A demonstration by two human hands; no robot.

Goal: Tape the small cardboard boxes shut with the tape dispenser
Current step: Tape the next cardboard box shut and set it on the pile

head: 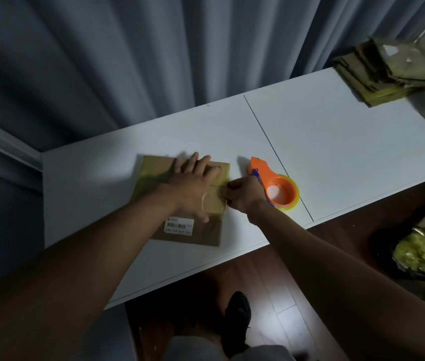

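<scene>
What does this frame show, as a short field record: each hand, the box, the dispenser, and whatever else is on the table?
left hand: flat, fingers spread, pressing on top of the cardboard box
right hand: grips the orange tape dispenser at the box's right edge
box: lies flat on the white table, white barcode label on its near part
tape: a strip seems to run across the box top; faint
far right of table: stack of flattened cardboard
</scene>
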